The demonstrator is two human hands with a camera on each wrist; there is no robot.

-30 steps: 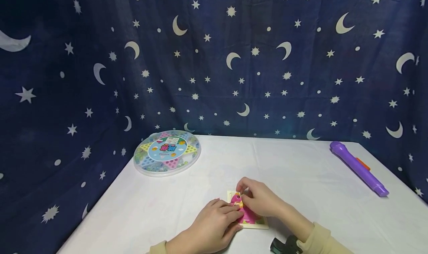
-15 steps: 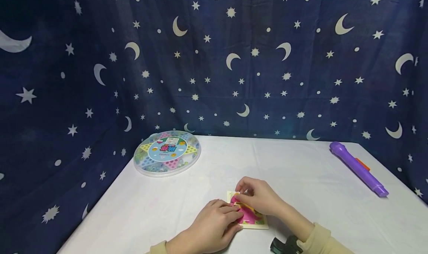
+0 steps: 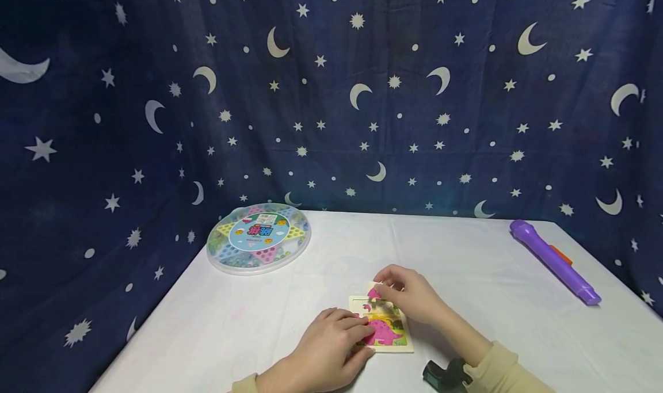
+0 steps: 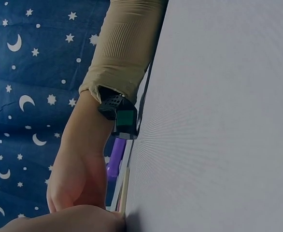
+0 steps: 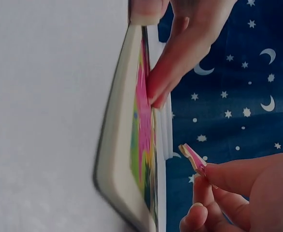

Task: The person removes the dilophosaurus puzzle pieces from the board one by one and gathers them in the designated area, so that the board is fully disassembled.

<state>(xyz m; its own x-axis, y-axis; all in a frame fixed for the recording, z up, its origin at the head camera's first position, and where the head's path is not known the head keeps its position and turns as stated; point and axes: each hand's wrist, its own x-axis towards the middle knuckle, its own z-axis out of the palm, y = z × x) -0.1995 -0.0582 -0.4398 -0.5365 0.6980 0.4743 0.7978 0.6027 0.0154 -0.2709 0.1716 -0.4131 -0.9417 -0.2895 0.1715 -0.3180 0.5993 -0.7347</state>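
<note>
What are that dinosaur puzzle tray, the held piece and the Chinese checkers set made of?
Dinosaur puzzle tray: probably matte wood or fibreboard, from its thick pale edge. Held piece: likely similar, tan-edged, printed in pink. Chinese checkers set: apparently clear, shiny plastic; colours show through.

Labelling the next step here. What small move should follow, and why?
Probably set the puzzle piece down on the white table beside the puzzle board, keeping the left hand on the board. A second ago the piece seemed to lie in the board; now the right hand pinches it above, and the board's far end looks partly bare.
</note>
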